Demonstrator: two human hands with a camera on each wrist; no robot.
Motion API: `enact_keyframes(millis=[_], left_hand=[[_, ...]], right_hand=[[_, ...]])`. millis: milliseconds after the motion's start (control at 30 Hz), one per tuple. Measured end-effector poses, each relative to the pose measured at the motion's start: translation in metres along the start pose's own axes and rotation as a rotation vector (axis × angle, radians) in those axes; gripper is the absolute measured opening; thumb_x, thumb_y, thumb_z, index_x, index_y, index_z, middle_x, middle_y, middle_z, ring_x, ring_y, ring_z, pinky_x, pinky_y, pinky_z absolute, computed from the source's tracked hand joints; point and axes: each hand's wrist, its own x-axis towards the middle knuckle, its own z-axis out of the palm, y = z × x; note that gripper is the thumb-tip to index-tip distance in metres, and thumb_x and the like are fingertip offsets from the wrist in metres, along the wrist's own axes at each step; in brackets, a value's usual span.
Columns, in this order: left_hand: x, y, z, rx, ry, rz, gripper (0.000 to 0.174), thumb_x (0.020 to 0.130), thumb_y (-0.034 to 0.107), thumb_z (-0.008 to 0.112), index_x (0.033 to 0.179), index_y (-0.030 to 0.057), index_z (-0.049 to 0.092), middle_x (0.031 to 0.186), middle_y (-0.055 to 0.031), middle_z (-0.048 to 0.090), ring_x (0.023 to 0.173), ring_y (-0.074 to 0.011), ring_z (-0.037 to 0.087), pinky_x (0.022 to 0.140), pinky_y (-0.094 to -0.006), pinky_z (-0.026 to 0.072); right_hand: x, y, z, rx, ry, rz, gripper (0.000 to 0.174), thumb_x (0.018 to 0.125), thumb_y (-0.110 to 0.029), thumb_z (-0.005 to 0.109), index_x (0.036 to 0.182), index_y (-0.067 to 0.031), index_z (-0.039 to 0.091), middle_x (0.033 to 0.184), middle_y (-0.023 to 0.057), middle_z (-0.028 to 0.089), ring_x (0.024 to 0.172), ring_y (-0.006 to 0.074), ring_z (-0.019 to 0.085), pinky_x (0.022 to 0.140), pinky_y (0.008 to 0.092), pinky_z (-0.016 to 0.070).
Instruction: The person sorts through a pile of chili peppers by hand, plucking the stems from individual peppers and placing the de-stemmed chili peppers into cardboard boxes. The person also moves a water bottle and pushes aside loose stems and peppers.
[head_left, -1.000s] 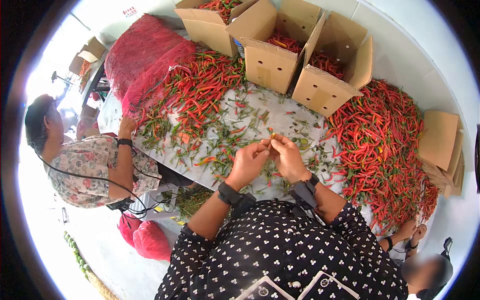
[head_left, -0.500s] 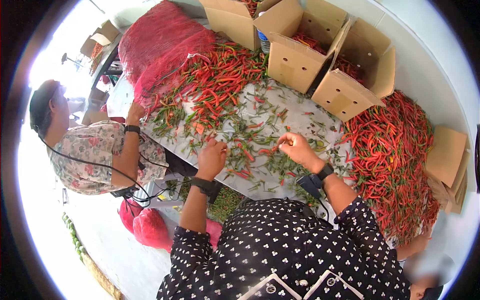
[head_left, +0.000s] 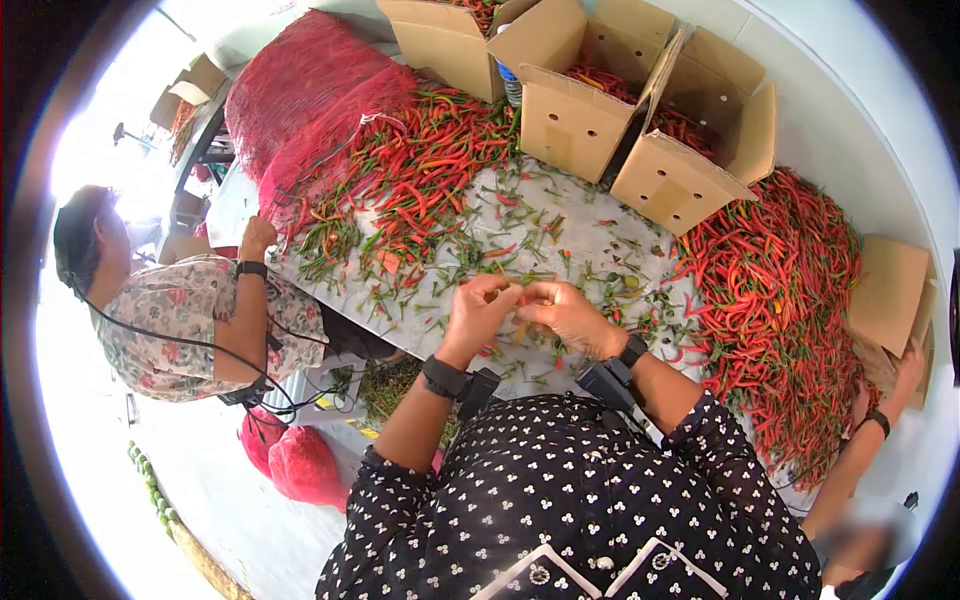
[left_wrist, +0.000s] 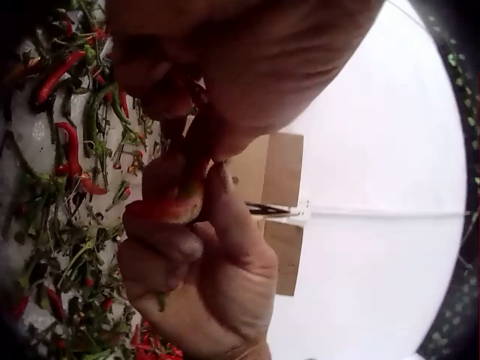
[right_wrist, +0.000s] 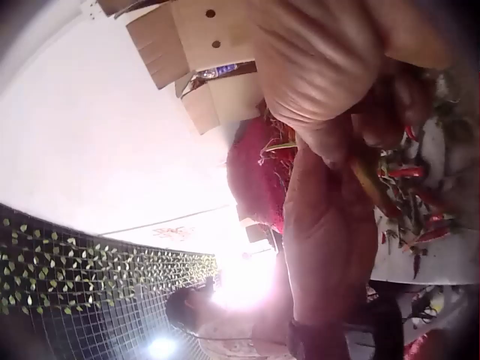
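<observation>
Table (head_left: 603, 236) with three boxes (head_left: 565, 125); left hand (head_left: 480, 312), right hand (head_left: 566, 316) around one chili (left_wrist: 161, 211)

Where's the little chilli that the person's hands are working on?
The chilli is pinched between the left hand and the right hand, mid-frame in the head view, above the green stems scattered on the near side of the table.

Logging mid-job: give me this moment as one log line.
left grip: pinches red chili | right grip: pinches same chili | below: stem-littered table
</observation>
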Motion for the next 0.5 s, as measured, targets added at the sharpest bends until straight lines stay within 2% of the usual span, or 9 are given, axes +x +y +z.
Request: enact_keyframes(millis=[33, 67, 200, 267, 400, 467, 500], left_hand=[[0.000, 0.004, 0.004, 0.071, 0.032, 0.108, 0.018, 0.083, 0.018, 0.057, 0.084, 0.0002, 0.061, 0.058, 0.0045, 0.051, 0.051, -0.0030, 0.045, 0.044, -0.0199, 0.0345], [-0.001, 0.008, 0.007, 0.006, 0.033, 0.082, 0.021, 0.082, 0.020, 0.058, 0.081, -0.0012, 0.060, 0.059, 0.0036, 0.053, 0.051, -0.0034, 0.045, 0.044, -0.0203, 0.0356], [0.000, 0.008, 0.002, 0.237, -0.010, 0.137, 0.021, 0.084, 0.021, 0.055, 0.077, 0.0018, 0.057, 0.058, 0.0026, 0.052, 0.048, -0.0034, 0.042, 0.042, -0.0203, 0.0331], [0.000, 0.005, 0.002, -0.475, -0.195, -0.319, 0.023, 0.088, 0.022, 0.050, 0.071, 0.0061, 0.053, 0.055, 0.0040, 0.046, 0.044, -0.0034, 0.036, 0.040, -0.0207, 0.0282], [-0.001, -0.004, -0.008, -0.564, -0.220, -0.311, 0.026, 0.090, 0.023, 0.047, 0.068, 0.0092, 0.049, 0.053, 0.0055, 0.039, 0.042, -0.0032, 0.031, 0.039, -0.0210, 0.0243], [0.005, -0.018, -0.032, -0.852, 0.034, -0.321, 0.026, 0.088, 0.023, 0.050, 0.066, 0.0089, 0.049, 0.053, 0.0060, 0.041, 0.042, -0.0046, 0.031, 0.039, -0.0234, 0.0236], [0.005, -0.021, -0.044, -0.852, 0.035, -0.320, 0.026, 0.088, 0.023, 0.050, 0.066, 0.0089, 0.049, 0.053, 0.0060, 0.041, 0.042, -0.0046, 0.031, 0.039, -0.0234, 0.0236]], right_hand=[[-0.002, 0.004, -0.003, 0.089, 0.001, 0.045, 0.021, 0.082, -0.012, 0.058, 0.098, 0.0013, 0.058, 0.081, 0.0018, 0.061, 0.064, 0.0037, 0.049, 0.056, 0.0189, 0.0396], [-0.004, 0.007, -0.006, 0.178, 0.001, 0.090, 0.020, 0.082, -0.011, 0.058, 0.099, 0.0005, 0.058, 0.082, 0.0024, 0.061, 0.064, 0.0036, 0.049, 0.055, 0.0184, 0.0396], [-0.019, -0.007, -0.014, 0.087, -0.097, 0.123, 0.019, 0.083, -0.011, 0.058, 0.099, 0.0000, 0.058, 0.082, 0.0030, 0.062, 0.061, 0.0040, 0.048, 0.054, 0.0183, 0.0387], [-0.023, -0.006, -0.013, 0.030, -0.108, 0.030, 0.019, 0.084, -0.010, 0.056, 0.100, -0.0002, 0.058, 0.076, 0.0029, 0.062, 0.047, 0.0023, 0.038, 0.042, 0.0177, 0.0283], [-0.027, -0.007, -0.016, 0.123, -0.173, 0.032, 0.020, 0.084, -0.011, 0.056, 0.100, -0.0007, 0.059, 0.077, 0.0046, 0.063, 0.048, 0.0029, 0.039, 0.043, 0.0184, 0.0293], [-0.028, 0.005, -0.029, 0.178, -0.232, 0.038, 0.021, 0.087, -0.012, 0.052, 0.104, -0.0013, 0.055, 0.081, 0.0070, 0.062, 0.065, 0.0042, 0.056, 0.046, 0.0169, 0.0336], [-0.029, 0.008, -0.034, 0.178, -0.233, 0.038, 0.021, 0.087, -0.012, 0.052, 0.104, -0.0013, 0.055, 0.081, 0.0070, 0.062, 0.065, 0.0042, 0.056, 0.046, 0.0169, 0.0336]])
